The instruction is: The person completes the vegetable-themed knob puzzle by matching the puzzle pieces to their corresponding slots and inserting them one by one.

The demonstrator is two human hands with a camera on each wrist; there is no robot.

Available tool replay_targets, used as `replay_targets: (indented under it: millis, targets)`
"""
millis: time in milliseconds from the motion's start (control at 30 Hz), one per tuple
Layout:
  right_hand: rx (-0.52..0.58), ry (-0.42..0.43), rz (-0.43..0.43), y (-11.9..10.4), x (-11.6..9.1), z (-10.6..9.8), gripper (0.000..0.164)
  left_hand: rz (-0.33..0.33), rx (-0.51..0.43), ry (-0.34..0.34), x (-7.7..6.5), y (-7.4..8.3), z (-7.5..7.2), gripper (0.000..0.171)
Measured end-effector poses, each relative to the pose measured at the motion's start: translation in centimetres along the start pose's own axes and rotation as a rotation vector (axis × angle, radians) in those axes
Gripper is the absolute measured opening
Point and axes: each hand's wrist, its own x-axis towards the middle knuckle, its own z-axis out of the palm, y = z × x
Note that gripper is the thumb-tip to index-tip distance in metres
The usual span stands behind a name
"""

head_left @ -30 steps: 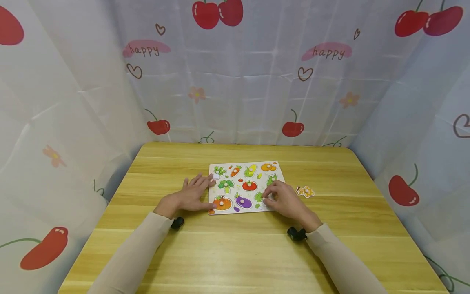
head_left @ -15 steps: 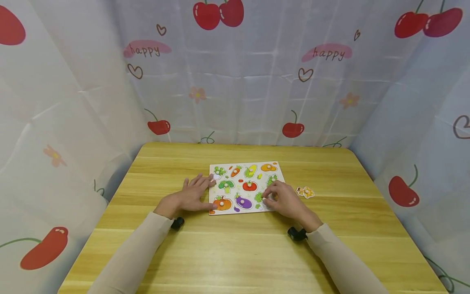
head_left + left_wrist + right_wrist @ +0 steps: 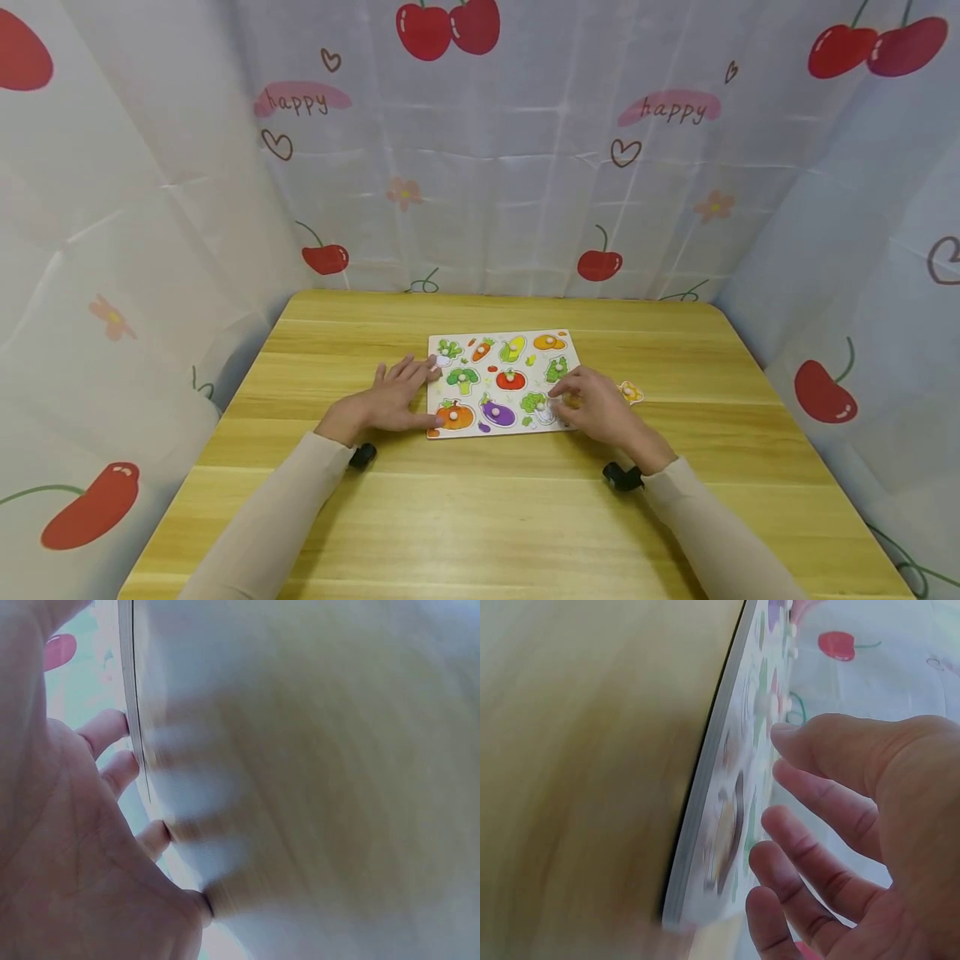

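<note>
A white wooden knob puzzle board (image 3: 486, 388) with vegetable pieces lies on the table. Its left edge is touched by my left hand (image 3: 390, 398), fingers spread and the thumb at the lower corner beside the pumpkin piece (image 3: 454, 414). Over the board's lower right corner hovers my right hand (image 3: 600, 410), its fingers loosely bent and nothing between them. Just left of those fingertips, the leafy green-and-white vegetable piece (image 3: 534, 402) lies in its place. A yellow-orange piece (image 3: 632, 392) rests on the table, partly hidden behind the right hand. An orange-brown recess (image 3: 724, 838) shows near the board's edge.
The wooden table (image 3: 480, 517) extends around the board. Curtains (image 3: 480, 150) printed with cherries stand behind it and at both sides. Tomato (image 3: 511, 380), eggplant (image 3: 498, 412) and several other pieces sit in the board with knobs up.
My right hand has let go of the leafy vegetable piece's knob and shifted slightly right, its fingers loosened. It now covers part of the loose yellow-orange piece. The left hand stays put.
</note>
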Motion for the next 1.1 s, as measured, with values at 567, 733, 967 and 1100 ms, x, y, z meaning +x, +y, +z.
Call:
replay_targets:
  millis: [567, 733, 967, 1100]
  targets:
    - [-0.054, 0.058, 0.037, 4.0, -1.5, -3.2, 0.017, 0.010, 0.026, -0.006, 0.1, 0.1, -0.1, 0.104]
    - [-0.056, 0.076, 0.074, 5.4, -2.0, -4.3, 0.022, 0.009, 0.048, -0.003, 0.1, 0.3, -0.4, 0.105]
    - [-0.090, 0.089, 0.137, 7.4, -2.5, -5.7, 0.029, 0.024, 0.089, 0.015, 0.3, 0.4, -0.5, 0.106]
    - [-0.089, 0.085, 0.135, 8.7, -2.9, -6.2, 0.032, 0.043, 0.107, 0.023, 0.5, 0.1, -0.3, 0.107]
